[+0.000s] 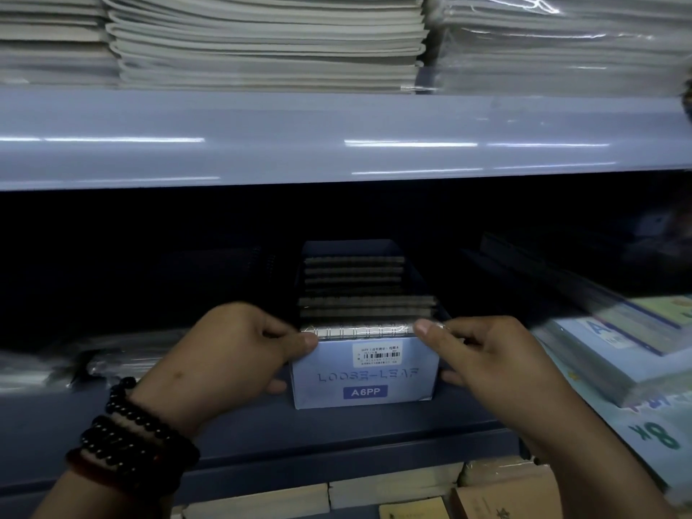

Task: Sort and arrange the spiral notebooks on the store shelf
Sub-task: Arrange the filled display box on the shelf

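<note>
Notebook: between your hands, the front spiral notebook (361, 330) stood in the box (365, 383), with its silver coil up and plastic-wrapped.
Grip: your left hand (239, 346) and right hand (486, 357) pinched its top corners.
Behind grip: rows of darker notebooks (354, 279).
Right of grip: wrapped pads (618, 350), blurred.
Hidden: its cover, behind the box front.
</note>
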Demonstrator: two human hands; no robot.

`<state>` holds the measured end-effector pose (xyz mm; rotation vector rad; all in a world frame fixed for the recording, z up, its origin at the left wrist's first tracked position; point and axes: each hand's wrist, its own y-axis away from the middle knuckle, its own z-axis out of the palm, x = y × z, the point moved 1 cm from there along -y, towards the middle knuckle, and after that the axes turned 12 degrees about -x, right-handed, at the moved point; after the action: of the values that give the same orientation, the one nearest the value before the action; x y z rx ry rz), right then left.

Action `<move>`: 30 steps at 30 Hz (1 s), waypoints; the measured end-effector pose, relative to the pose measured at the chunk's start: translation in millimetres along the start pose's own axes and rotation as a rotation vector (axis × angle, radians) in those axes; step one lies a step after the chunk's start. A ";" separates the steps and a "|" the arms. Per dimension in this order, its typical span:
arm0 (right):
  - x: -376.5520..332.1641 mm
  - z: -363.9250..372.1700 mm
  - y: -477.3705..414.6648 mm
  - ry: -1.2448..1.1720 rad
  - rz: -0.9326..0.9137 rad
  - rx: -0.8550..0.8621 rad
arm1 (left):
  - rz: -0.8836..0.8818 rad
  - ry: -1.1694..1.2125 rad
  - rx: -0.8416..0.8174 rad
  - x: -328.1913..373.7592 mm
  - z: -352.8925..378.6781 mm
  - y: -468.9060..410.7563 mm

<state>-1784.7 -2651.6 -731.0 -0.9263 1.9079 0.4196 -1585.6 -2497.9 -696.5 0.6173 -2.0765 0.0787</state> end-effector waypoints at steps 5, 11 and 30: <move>-0.3 2.3 -1.6 -0.082 0.006 0.030 | 0.017 0.016 -0.032 -4.4 -2.1 -1.5; 0.1 6.3 -2.7 -0.089 0.010 0.078 | -0.007 -0.117 0.055 -1.5 -1.0 0.0; -15.0 4.6 -9.8 -0.016 0.071 0.272 | 0.037 -0.084 0.380 1.8 1.5 4.9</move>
<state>-1770.4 -2648.7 -719.5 -0.6762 1.9294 0.2012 -1589.8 -2494.8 -695.0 0.8209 -2.1712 0.4850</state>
